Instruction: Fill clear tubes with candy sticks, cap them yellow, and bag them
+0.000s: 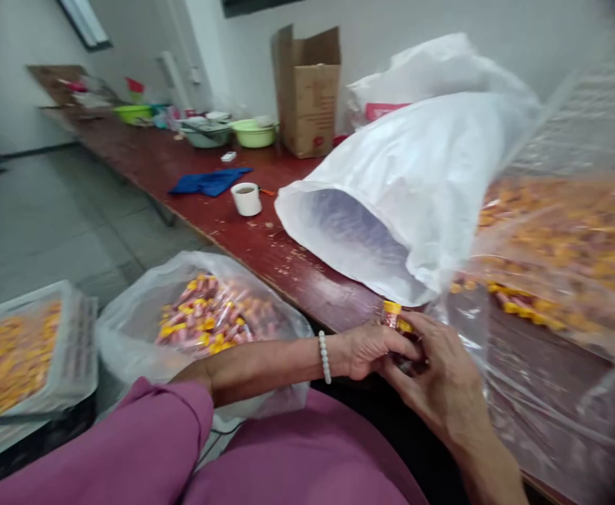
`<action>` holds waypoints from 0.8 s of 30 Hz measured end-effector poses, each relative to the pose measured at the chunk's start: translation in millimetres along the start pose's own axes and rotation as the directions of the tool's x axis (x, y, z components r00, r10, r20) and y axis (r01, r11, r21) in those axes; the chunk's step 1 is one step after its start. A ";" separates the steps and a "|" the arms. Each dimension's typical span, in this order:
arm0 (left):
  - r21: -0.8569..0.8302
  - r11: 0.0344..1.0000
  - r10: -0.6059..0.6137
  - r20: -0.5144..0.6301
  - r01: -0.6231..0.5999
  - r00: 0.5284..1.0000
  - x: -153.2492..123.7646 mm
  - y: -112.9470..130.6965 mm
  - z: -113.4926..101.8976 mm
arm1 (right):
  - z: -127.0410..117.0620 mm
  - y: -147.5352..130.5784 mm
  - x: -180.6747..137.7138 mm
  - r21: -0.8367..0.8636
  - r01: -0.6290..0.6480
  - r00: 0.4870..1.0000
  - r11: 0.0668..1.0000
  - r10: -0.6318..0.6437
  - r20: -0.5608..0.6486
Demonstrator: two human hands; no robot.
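Observation:
My left hand [367, 348], with a white bead bracelet on its wrist, is closed on a small wrapped candy [391, 313] with a yellow end. My right hand [438, 375] meets it at the table's front edge, fingers curled round the same bundle of candies. Just to the right lies a clear plastic bag [559, 238] full of yellow and red wrapped candies. An open white plastic bag [391, 203] lies on the table behind my hands, its mouth facing me.
A plastic bag of wrapped candies [207, 315] sits at my left beside a tray of yellow candies [17, 351]. On the long red table [191, 210] are a white cup [246, 198], a blue cloth [210, 181], green bowls [253, 132] and a cardboard box [308, 91].

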State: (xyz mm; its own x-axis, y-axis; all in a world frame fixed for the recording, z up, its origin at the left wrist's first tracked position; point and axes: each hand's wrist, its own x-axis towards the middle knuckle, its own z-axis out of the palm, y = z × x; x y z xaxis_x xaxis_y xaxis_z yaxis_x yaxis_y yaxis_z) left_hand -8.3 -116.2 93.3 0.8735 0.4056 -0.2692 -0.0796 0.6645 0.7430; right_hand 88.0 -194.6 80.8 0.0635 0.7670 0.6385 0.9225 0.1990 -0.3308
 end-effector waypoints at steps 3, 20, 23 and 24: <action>0.083 0.993 0.091 -0.086 -0.084 0.992 -34.1 23.9 -22.6 | 5.4 -11.8 2.3 0.139 -0.019 0.999 0.990 0.012 0.052; 0.649 0.655 0.599 -0.758 0.386 0.257 -192.2 78.7 -234.6 | 9.7 30.9 -46.7 0.252 -0.336 0.930 0.907 0.276 0.244; 0.722 0.558 0.703 -0.673 0.408 0.230 -182.2 90.3 -232.3 | 9.2 32.4 -48.8 0.293 -0.375 0.918 0.880 0.307 0.253; 0.747 0.527 0.731 -0.641 0.404 0.232 -175.4 96.1 -229.4 | 8.7 33.4 -49.6 0.301 -0.389 0.912 0.871 0.318 0.261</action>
State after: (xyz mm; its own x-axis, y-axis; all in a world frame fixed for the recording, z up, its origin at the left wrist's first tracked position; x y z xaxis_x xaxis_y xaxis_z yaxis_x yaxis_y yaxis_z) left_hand -279.3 20.5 71.4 -0.1635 0.9826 0.0879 0.6700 0.0452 0.7410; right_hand 112.4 -220.8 32.0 0.2518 0.9215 0.2958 0.6639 0.0579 -0.7455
